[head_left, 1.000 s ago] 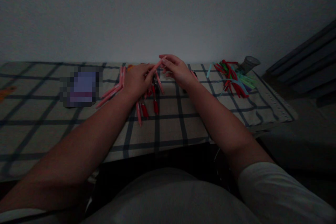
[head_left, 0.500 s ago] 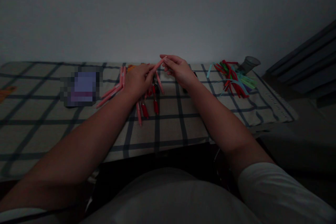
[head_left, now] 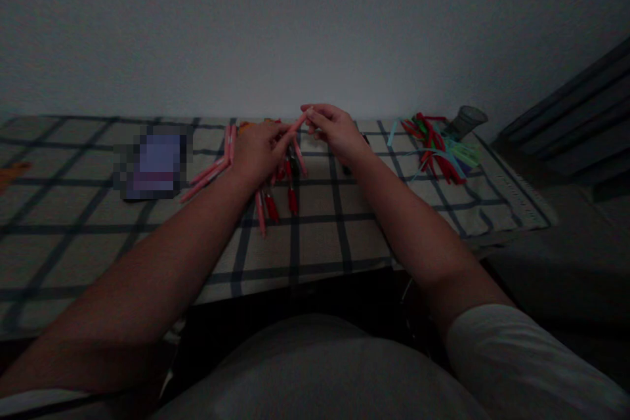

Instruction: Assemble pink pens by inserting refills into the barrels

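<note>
Both of my hands meet over the far middle of a checked tablecloth [head_left: 73, 243]. My left hand [head_left: 258, 149] is closed round the lower end of a pink pen [head_left: 296, 123]. My right hand [head_left: 331, 130] pinches the pen's upper tip with its fingers together. Under and around the hands lies a loose heap of pink and red pens [head_left: 275, 193]. A few more pink pens [head_left: 209, 174] lie just left of my left hand.
A bundle of red, green and blue strips [head_left: 438, 144] lies at the far right, with a small grey cup [head_left: 466, 119] beyond it. A blurred purple rectangle [head_left: 155, 164] sits to the left. An orange scrap [head_left: 7, 177] lies at the far left edge. The wall stands right behind the table.
Both hands stay almost still on the pink pen; my right hand's fingers have shifted slightly at its tip.
</note>
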Demonstrator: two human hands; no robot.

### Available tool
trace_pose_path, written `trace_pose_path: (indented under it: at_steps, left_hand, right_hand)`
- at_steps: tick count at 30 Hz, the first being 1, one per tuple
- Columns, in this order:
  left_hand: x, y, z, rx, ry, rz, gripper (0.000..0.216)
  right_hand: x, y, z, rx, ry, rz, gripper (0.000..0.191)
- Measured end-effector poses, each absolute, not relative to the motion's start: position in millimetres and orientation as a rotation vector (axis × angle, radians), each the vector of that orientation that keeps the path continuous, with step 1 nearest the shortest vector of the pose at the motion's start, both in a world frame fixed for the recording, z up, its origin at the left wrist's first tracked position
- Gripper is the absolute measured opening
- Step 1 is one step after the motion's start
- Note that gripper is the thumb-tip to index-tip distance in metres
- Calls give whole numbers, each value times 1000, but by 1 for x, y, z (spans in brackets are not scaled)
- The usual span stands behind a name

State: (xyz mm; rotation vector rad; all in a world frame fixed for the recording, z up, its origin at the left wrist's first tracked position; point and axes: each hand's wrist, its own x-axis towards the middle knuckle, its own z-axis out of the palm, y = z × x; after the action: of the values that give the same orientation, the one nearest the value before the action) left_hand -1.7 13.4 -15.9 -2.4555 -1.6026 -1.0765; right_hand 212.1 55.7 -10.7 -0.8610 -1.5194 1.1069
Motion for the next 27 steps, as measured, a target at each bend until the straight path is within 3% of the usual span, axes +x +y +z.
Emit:
trace_pose_path:
  at_steps: [8,27]
  left_hand:
    - [-1,11,-10,-2464,-1649,-1032,44]
    - [-2,12,-17,-2597,-1494,-999,53]
  right_hand:
    - [215,61,-16,-850,-1575,1076,49]
    - [200,47,-11,-952,-1344,1299,29]
